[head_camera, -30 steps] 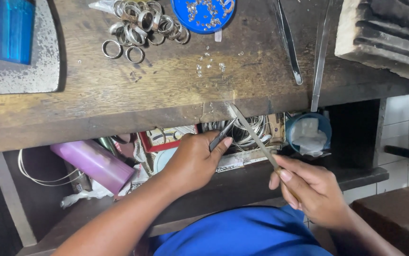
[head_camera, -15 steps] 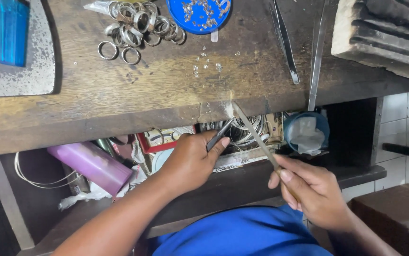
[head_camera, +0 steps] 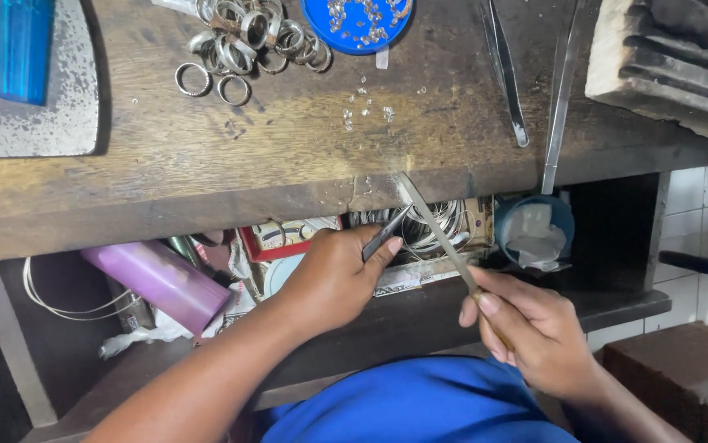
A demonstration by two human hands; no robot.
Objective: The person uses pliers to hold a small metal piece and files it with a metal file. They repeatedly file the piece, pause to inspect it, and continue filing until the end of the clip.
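Little has shifted since the earlier frame: both hands stay at the bench (head_camera: pixel 206 164) edge, file tip still against the wood. Right hand (head_camera: pixel 534 328) is closed around the file (head_camera: pixel 436 226), which slants up to the bench edge. Left hand (head_camera: pixel 338 275) pinches dark tweezers (head_camera: pixel 387 232) just below that edge, beside the file. Rings (head_camera: pixel 247 37) lie on the bench's far side.

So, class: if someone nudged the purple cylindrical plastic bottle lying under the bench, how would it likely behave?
The purple cylindrical plastic bottle lies on its side, so it would probably roll rather than slide. It looks smooth and glossy, likely a bit slippery to grip. The loose white wire and clutter beside it might stop it rolling far.
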